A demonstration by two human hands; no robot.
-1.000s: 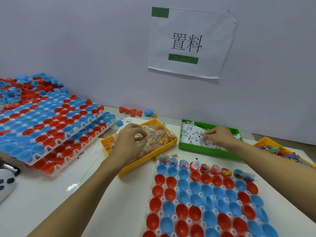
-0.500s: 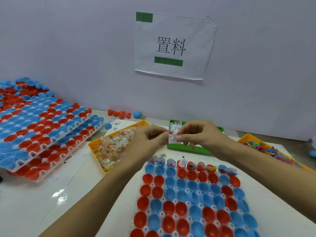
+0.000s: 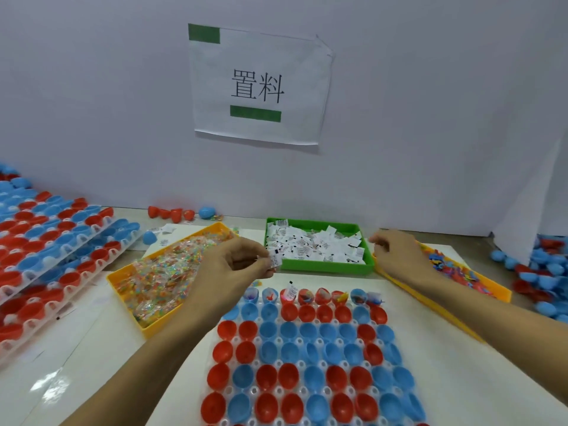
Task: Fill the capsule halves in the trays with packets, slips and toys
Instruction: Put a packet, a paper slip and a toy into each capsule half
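A clear tray [image 3: 215,359] of red and blue capsule halves lies in front of me; its far row holds items. My left hand [image 3: 233,265] hovers above that far row, pinching a small white slip [image 3: 275,260] together with a clear packet. My right hand [image 3: 396,256] is over the near corner of the orange toy bin [image 3: 461,282], its fingers loosely curled; whether they hold anything is unclear. Between the hands sits the green bin [image 3: 325,267] of white slips. The orange bin [image 3: 123,285] of colourful packets is to the left.
Stacked trays of red and blue capsule halves [image 3: 49,241] fill the left side. Loose capsule halves [image 3: 547,278] are piled at the far right, and a few [image 3: 175,213] lie by the wall. A paper sign [image 3: 258,87] hangs on the wall behind.
The hands met above the tray, then parted. My left hand keeps the slip and packet over the far row, and my right hand moved right to the toy bin.
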